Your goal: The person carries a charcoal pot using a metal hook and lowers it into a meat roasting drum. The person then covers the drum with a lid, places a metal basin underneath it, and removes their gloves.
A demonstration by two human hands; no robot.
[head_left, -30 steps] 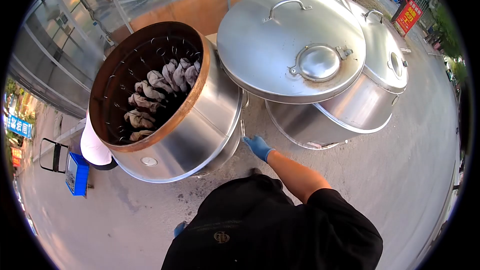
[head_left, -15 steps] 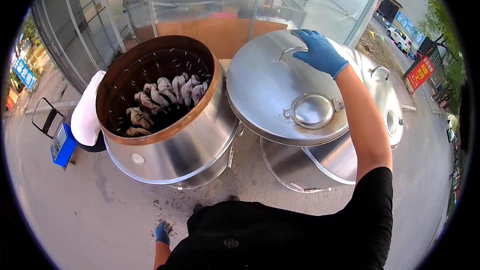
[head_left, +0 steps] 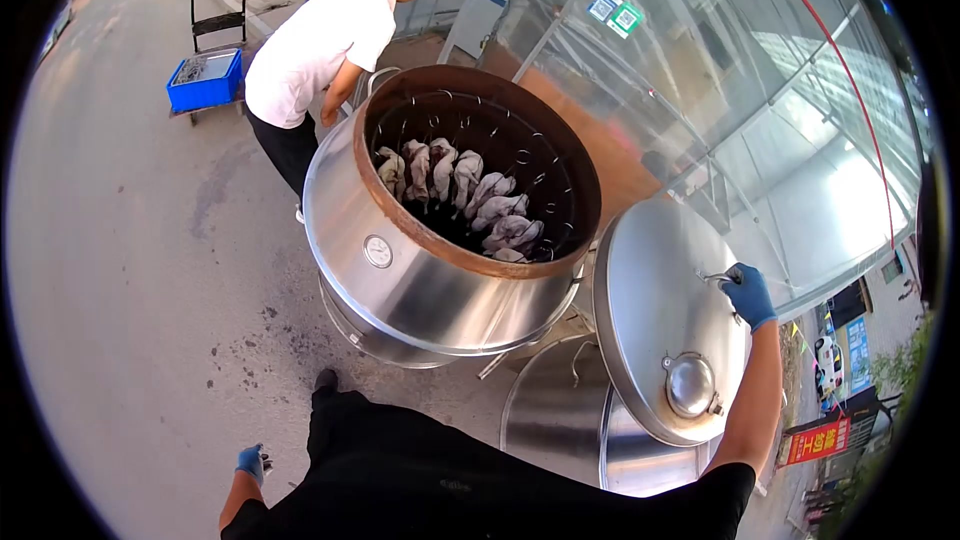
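Observation:
My right hand (head_left: 750,294), in a blue glove, is closed around the handle (head_left: 718,278) of a large round steel lid (head_left: 655,290). The lid is tilted and has a small domed cap (head_left: 690,385) on it. My left hand (head_left: 252,462), also gloved in blue, hangs low at my side with its fingers apart, touching nothing. Left of the lid stands a big steel roasting oven (head_left: 440,305) with a rusty brown rim. Inside it, several plucked poultry carcasses (head_left: 467,175) hang from hooks around the wall.
A person in a white shirt (head_left: 320,50) bends beside the oven's far left. Behind them is a trolley with a blue crate (head_left: 205,80). Another steel drum (head_left: 555,400) stands below the lid. A plastic-sheeted frame wall (head_left: 690,90) rises behind.
My right hand has closed on the lid's handle, and the lid is now tilted up. My view has swung left, bringing the person and trolley further into sight.

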